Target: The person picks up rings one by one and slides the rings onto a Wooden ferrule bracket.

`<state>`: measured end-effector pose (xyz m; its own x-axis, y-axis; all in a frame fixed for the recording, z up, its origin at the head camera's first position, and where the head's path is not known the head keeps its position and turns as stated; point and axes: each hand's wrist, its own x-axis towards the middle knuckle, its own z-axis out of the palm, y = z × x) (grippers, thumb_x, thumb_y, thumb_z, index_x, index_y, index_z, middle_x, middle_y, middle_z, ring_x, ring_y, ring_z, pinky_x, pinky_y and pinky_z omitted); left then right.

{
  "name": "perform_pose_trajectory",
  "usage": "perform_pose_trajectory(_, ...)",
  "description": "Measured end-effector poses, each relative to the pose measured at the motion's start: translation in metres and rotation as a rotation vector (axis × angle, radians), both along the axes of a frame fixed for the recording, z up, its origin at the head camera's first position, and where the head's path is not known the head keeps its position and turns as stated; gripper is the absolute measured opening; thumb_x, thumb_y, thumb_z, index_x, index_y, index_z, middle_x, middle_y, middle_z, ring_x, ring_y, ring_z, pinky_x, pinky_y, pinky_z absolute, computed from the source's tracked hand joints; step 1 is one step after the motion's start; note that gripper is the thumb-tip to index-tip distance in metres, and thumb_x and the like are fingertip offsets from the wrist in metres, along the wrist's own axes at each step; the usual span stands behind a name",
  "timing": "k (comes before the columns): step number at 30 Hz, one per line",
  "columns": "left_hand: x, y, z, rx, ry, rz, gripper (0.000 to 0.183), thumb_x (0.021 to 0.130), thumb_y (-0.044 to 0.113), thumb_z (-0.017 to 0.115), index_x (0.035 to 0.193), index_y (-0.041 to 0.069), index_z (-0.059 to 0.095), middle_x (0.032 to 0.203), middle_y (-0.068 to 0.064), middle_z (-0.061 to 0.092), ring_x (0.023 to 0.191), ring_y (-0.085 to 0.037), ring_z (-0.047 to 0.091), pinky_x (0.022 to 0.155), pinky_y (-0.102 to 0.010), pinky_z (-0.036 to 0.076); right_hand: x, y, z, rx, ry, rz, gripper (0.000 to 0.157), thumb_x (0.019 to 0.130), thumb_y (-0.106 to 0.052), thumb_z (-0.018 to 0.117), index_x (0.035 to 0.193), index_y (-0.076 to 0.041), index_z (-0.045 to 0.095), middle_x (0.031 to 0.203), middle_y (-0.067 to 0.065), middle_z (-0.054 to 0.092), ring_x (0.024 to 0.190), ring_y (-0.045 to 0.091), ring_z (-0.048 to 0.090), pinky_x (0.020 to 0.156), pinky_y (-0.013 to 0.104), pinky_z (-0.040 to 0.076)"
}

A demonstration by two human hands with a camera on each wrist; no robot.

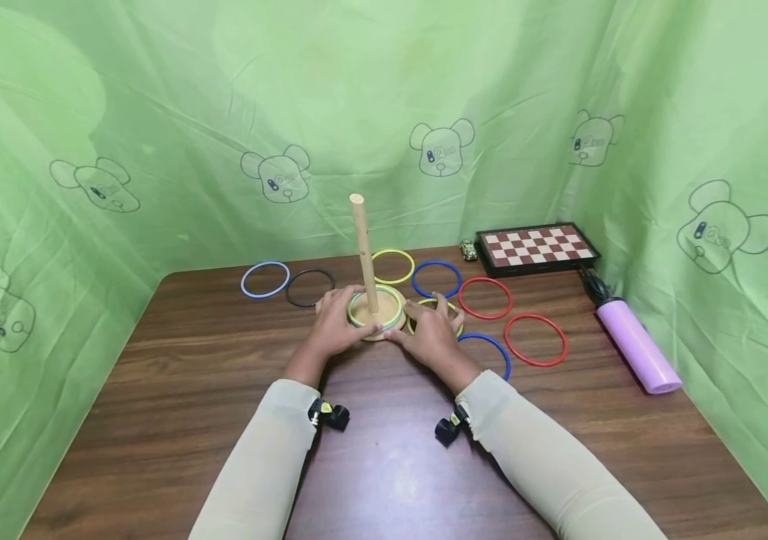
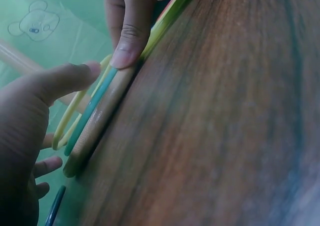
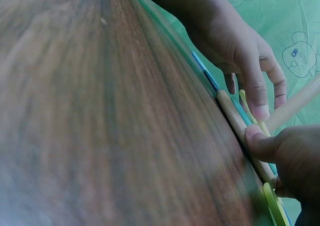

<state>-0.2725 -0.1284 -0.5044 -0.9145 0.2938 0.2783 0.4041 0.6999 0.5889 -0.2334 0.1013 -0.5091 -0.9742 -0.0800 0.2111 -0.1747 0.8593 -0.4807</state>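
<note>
A wooden peg stands upright on a round wooden base. Around the peg, a green ring lies on the base, and a yellow ring sits tilted above it. My left hand holds the yellow ring at its left side, thumb in front and fingers behind. From the right, my right hand grips the edge of the base, its thumb pressing beside the green ring. Its other fingers spread over another yellow ring on the table, partly hiding it.
Left of the stand lie a light blue ring and a black ring. Yellow, blue and red rings lie behind and right. Farther right are a checkered board, a tiny car and a purple pump. Green curtains surround the table.
</note>
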Motion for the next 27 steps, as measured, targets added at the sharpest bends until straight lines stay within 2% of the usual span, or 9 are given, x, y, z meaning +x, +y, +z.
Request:
perform_pose_trajectory(12,0.000,-0.004,-0.001,-0.014,-0.021,-0.007,0.082,0.081,0.044,0.096,0.150,0.019,0.059,0.155,-0.010,0.065,0.144,-0.040,0.049,0.120,-0.064,0.034,0.000,-0.001,0.000,0.013,0.004,0.010,0.078,0.086,-0.064,0.086,0.147,-0.017,0.071,0.154,0.003,0.068,0.162,0.048,0.034,0.118,0.081,0.019)
perform_pose_trajectory(17,0.001,-0.006,0.001,-0.016,-0.012,-0.029,0.084,0.081,0.048,0.095,0.152,0.021,0.058,0.164,-0.013,0.055,0.156,-0.042,0.038,0.124,-0.069,0.028,0.001,-0.001,0.000,0.004,0.003,0.010,0.079,0.086,-0.063,0.086,0.148,-0.017,0.071,0.154,0.004,0.068,0.162,0.049,0.033,0.118,0.082,0.018)
perform_pose_trajectory(22,-0.001,-0.022,0.007,-0.020,0.001,-0.039,0.095,0.080,0.051,0.096,0.160,0.022,0.053,0.174,-0.016,0.041,0.163,-0.045,0.027,0.126,-0.075,0.022,0.001,0.000,0.000,0.002,0.003,0.012,0.077,0.087,-0.062,0.086,0.148,-0.016,0.070,0.153,0.003,0.069,0.162,0.050,0.033,0.118,0.082,0.017)
perform_pose_trajectory(27,-0.007,-0.043,0.006,-0.053,0.022,0.013,0.104,0.077,0.054,0.097,0.163,0.020,0.049,0.176,-0.017,0.036,0.164,-0.048,0.023,0.127,-0.079,0.017,0.002,-0.001,0.001,0.004,0.003,0.010,0.077,0.087,-0.062,0.087,0.148,-0.017,0.071,0.153,0.003,0.069,0.162,0.049,0.033,0.119,0.082,0.018)
